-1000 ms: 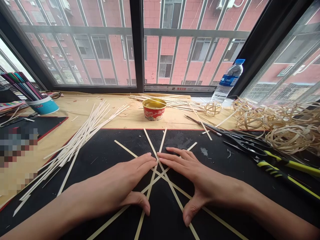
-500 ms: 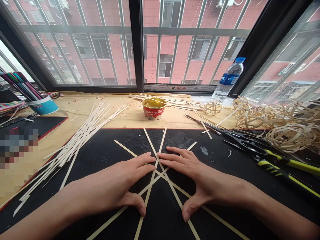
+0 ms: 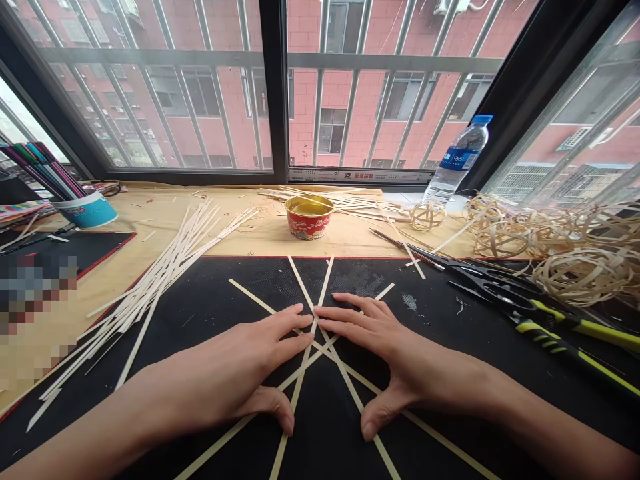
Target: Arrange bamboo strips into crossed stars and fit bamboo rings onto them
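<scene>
Head view: left hand (image 3: 250,360) and right hand (image 3: 393,347) palm down over four crossed pale strips (image 3: 345,382) on a black mat (image 3: 330,433). Both wide open — fingers stretched toward the middle, thumbs swung well away toward the body — with nothing clasped in either. Fingertips nearly meeting from the two sides, at the crossing of the two steeper strips; thumb tips at those same strips, lower down. Cannot tell how firmly pressed. Second crossing, of the two more slanted strips, just nearer the body, in the gap between fingers and thumbs. Strip ends fanned out beyond the fingertips and back past the thumbs.

Left of the left hand, a loose bundle of strips (image 3: 160,280), reaching off the mat onto the counter (image 3: 265,233); farther out that way, a blue-and-white cup (image 3: 87,210) of pens (image 3: 47,167). Straight ahead of both hands, past the mat's red edge, a red tin (image 3: 309,227), upright. Ahead and to the right of the right hand, a small woven ball (image 3: 428,215), a blue-capped bottle (image 3: 456,163) and a heap of curled strips (image 3: 575,267). Closer, on that hand's right, black scissors (image 3: 453,265) near a tool with yellow-and-black handles (image 3: 550,338).
</scene>
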Tool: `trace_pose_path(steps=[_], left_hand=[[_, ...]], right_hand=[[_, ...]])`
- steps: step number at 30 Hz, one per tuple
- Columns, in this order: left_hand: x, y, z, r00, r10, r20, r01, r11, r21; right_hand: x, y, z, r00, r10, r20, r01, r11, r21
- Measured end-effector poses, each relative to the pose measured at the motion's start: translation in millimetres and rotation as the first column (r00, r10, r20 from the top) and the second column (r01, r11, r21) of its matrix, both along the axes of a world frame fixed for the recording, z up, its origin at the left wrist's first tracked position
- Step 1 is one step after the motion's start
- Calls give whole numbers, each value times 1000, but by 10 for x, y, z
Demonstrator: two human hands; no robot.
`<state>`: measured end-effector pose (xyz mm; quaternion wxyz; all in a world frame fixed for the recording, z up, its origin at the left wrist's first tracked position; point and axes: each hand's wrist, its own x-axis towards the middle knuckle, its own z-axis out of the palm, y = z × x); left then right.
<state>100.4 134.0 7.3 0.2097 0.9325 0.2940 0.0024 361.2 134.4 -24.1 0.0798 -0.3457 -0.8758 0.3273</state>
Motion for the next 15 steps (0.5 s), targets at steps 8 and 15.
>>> trace_pose_path(steps=[8, 15], left_hand=[[5, -41, 17, 1000, 8, -20, -8, 1000, 2], [7, -52, 26, 997, 18, -71, -19, 1000, -10]], right_hand=[[-31, 11, 2, 1000, -10, 26, 10, 1000, 5], [-35, 3, -10, 1000, -19, 25, 19, 1000, 24]])
